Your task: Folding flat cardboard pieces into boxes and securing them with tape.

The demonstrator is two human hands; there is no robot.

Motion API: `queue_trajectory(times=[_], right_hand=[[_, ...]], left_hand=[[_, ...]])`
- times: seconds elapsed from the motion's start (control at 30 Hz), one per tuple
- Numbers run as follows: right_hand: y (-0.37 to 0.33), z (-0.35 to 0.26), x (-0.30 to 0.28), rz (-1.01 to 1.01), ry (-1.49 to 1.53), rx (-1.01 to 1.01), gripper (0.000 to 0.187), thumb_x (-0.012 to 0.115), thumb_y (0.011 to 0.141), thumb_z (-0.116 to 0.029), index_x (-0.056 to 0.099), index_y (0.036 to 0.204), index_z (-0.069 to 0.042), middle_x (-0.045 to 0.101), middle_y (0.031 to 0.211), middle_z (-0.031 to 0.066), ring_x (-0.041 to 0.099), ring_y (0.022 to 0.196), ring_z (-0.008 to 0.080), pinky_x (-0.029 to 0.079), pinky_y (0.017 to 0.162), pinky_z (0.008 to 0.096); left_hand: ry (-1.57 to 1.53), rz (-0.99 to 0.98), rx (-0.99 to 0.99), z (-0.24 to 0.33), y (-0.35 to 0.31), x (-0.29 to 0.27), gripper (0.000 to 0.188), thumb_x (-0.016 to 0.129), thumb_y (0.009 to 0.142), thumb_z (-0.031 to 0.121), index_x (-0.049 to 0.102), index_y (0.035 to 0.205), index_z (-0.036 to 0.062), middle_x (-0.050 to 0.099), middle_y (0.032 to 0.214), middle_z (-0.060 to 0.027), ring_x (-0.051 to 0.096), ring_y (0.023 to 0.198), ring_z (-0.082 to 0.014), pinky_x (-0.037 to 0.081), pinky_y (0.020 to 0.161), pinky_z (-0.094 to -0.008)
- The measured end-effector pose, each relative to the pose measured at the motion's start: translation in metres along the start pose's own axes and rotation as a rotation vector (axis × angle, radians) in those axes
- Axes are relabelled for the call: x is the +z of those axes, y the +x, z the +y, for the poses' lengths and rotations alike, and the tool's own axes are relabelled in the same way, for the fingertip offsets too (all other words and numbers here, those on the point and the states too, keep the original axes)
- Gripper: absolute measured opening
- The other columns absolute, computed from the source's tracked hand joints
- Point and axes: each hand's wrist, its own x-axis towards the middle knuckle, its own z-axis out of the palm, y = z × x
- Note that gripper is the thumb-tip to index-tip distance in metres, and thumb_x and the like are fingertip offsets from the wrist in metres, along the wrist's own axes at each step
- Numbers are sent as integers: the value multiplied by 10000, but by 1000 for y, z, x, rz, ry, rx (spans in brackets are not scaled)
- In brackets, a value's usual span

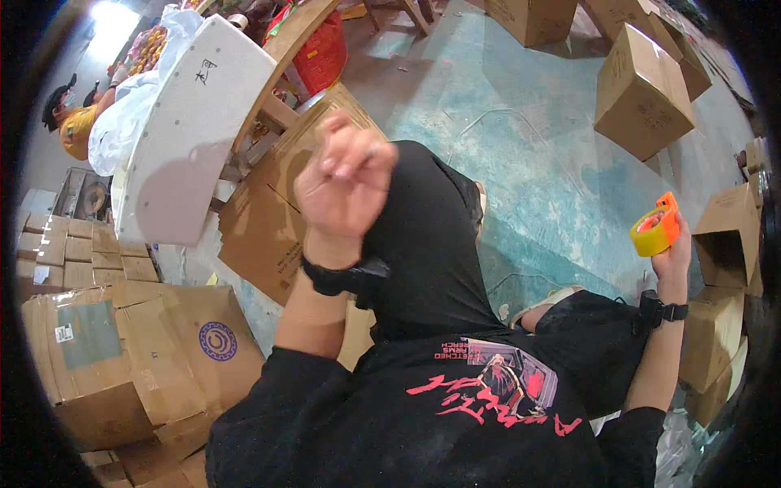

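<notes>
My left hand [346, 175] is raised in front of my left thigh, over a flattened cardboard sheet. Its fingers are curled in and slightly blurred, and nothing shows in them. Out to the right, my right hand [674, 254] grips an orange tape dispenser [669, 213] loaded with a roll of yellow tape [649, 234]. The dispenser is held up in the air, away from any box. Beneath my left arm, the brown cardboard sheet [264, 224] leans against a wooden table frame and is partly hidden by my arm and leg.
A white panel [199, 134] lies on the wooden table at the upper left, with a red bag [319, 53] beside it. Cardboard cartons [146, 358] are stacked at the lower left. More boxes [643, 93] stand at the upper right and along the right side. A person [77, 130] in yellow is beyond the table.
</notes>
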Motion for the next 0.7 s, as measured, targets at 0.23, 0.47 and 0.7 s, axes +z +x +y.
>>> queue_trajectory(times=[0.23,0.47,0.7], right_hand=[[-12,0,16,-12,16,-34,332,507,969,-233,519,1204,1,590,934,92,586,866,205,506,837,347],[-18,-3,3,-232,-27,-69,357,522,966,-240,509,1234,-3,617,1028,106,612,922,202,505,880,341],[-31,5,33,-66,95,-59,294,516,953,-226,523,1164,-20,600,913,89,598,816,207,506,799,352]], left_hand=[[-321,-149,-563,-139,-16,34,284,483,980,242,521,1229,111,436,680,56,439,649,-91,395,700,-321],[-624,-206,-1586,-239,-99,71,353,489,997,388,524,940,42,322,579,46,325,485,-75,269,446,-224],[1804,-1509,-1043,-196,-39,13,458,710,754,411,601,1018,53,663,765,-135,671,752,-350,525,608,-458]])
